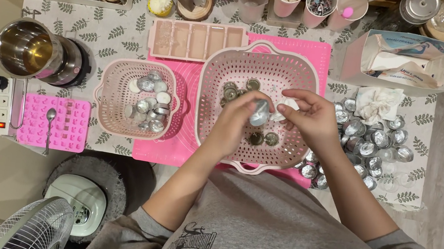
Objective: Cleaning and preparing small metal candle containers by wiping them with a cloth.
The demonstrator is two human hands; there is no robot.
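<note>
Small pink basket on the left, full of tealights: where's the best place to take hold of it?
Take the small basket by its two side handles, coming from above with a hand on each. The handles stick out left and right of the rim, while the inside is heaped with tealights and the walls are perforated and sloped, so a one-sided grip would probably tip it.

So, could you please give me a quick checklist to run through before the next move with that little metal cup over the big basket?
1. Left hand grips the small metal cup: ok.
2. Right hand pinches a white piece beside the cup: ok.
3. Hands are above the large pink basket: ok.
4. Cup emptied: cannot tell.
5. Small pink basket has room: ok.
6. Pile of metal cups within reach on the right: ok.
</note>
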